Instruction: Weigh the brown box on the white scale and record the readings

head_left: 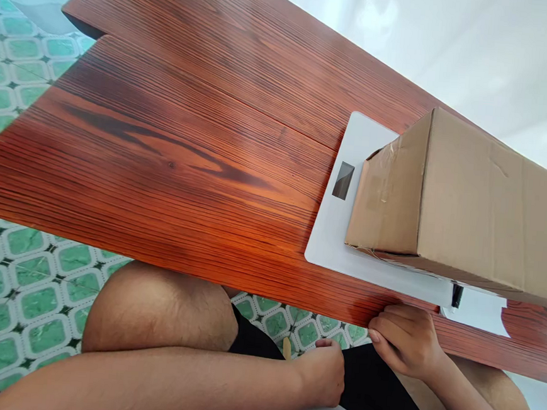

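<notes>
Tiled floor (21, 286) is seen beside a bare knee (161, 310). A small tan object (287, 348), mostly hidden, is grasped in the clenched left hand (319, 373). Curled, empty, the right hand (405, 342) is rested against the desk (187, 160) edge, below a scale (342, 235) carrying a cardboard box (467, 201), cut off at right.

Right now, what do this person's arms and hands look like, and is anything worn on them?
Both arms are bare up to the picture's edge: no sleeves show. The left hand and right hand wear no gloves, and no rings, watch or bracelet show. The forearms bear fine hair. Fingernails are short and unpainted.
</notes>
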The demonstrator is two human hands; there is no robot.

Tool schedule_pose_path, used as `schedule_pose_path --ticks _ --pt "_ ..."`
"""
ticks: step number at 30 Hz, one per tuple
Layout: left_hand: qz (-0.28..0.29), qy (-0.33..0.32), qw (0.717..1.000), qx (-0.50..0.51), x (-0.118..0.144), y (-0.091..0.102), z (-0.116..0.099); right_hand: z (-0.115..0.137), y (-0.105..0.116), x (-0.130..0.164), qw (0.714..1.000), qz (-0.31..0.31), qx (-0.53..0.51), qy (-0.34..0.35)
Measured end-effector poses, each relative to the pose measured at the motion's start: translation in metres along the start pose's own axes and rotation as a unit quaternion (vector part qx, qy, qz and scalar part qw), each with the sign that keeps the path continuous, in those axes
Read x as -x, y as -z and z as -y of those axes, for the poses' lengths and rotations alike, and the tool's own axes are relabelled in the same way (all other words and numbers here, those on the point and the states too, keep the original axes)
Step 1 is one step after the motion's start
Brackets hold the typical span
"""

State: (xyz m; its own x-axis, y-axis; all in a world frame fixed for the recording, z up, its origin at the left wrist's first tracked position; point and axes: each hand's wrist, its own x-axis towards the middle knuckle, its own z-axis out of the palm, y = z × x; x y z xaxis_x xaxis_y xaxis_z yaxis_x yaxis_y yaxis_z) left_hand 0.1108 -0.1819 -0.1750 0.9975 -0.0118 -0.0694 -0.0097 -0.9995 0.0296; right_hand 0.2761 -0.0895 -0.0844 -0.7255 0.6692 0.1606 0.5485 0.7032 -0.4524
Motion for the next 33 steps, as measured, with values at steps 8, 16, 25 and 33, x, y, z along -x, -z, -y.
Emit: schedule_pose_path --ticks 8,16,25,33 --pt "-0.053 0.048 0.997 0.023 -0.004 -0.010 -0.007 0.000 0.000 0.002 1.000 0.004 -0.006 -0.002" --pt "-0.084 0.070 0.994 0.025 -0.005 -0.016 -0.011 0.000 0.000 0.001 1.000 0.005 -0.005 -0.003" --pt "-0.062 0.063 0.996 0.020 -0.001 -0.008 -0.007 -0.001 -0.001 0.002 1.000 0.005 -0.003 -0.003" --pt "-0.052 0.055 0.997 0.033 -0.001 -0.007 -0.006 0.000 0.000 0.002 1.000 0.003 -0.003 -0.007"
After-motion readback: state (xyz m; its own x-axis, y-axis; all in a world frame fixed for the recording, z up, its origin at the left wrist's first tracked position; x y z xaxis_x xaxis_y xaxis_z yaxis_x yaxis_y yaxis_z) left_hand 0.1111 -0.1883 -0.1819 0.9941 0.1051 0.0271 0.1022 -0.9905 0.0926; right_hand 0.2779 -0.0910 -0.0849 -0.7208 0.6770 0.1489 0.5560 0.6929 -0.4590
